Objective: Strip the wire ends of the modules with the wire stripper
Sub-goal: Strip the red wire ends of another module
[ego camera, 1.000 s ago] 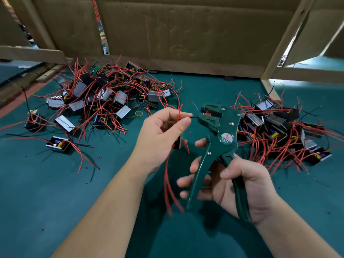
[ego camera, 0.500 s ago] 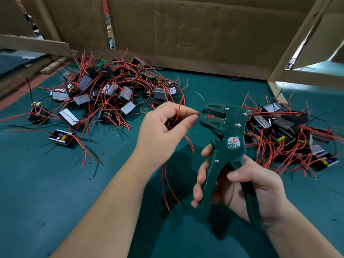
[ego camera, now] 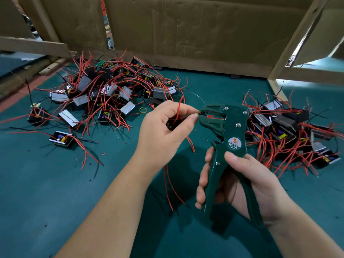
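a heap of modules [ego camera: 104, 94] trailing red wires is lying toward the far left corner of the green tabletop [ego camera: 46, 183]. near the middle, the left hand [ego camera: 163, 131] is cradling one module [ego camera: 170, 125], its grip pinching a wire end [ego camera: 200, 114] between thumb and forefinger at the head of the green wire stripper [ego camera: 223, 131]. the right hand [ego camera: 242, 183] is closing its grip around both handles, holding the tool upright. a second heap of modules [ego camera: 288, 131] is sitting toward the right edge.
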{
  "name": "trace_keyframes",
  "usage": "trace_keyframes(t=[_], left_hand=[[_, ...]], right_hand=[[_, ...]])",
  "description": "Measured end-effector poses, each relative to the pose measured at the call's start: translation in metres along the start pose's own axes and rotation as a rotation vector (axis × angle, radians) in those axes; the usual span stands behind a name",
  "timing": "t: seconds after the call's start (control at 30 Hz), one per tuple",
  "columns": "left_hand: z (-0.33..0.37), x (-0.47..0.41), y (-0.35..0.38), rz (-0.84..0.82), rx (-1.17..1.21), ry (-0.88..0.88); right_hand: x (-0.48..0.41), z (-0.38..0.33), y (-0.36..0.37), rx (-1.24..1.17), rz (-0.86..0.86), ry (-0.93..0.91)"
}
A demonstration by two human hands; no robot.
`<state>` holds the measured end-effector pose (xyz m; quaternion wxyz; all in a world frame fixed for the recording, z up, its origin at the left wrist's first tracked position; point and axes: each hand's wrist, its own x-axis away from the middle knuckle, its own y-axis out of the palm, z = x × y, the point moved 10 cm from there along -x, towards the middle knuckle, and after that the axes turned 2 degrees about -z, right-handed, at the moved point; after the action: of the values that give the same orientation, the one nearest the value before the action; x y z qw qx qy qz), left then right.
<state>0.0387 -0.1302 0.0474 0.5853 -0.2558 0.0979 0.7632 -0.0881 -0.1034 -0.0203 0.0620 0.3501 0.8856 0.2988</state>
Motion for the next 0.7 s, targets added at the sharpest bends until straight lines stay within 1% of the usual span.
trace_keyframes(t=[0.13,0.3,0.43,0.57,0.7], left_hand=[[0.001,0.000,0.001,-0.016,0.016,0.007],[0.008,0.000,0.000,-0.008,-0.017,0.047],[0.003,0.001,0.003,-0.006,0.012,0.006],[-0.001,0.001,0.005,-0.030,0.053,-0.014],[-0.009,0.002,0.017,-0.117,0.152,-0.093]], right_hand=[[0.000,0.002,-0.001,0.017,0.011,0.010],[0.000,0.001,-0.002,0.039,0.008,0.011],[0.000,0.000,-0.005,0.062,0.039,0.002],[0.000,0.001,-0.011,0.087,0.126,-0.006],[0.002,-0.006,-0.025,0.098,0.308,-0.064]])
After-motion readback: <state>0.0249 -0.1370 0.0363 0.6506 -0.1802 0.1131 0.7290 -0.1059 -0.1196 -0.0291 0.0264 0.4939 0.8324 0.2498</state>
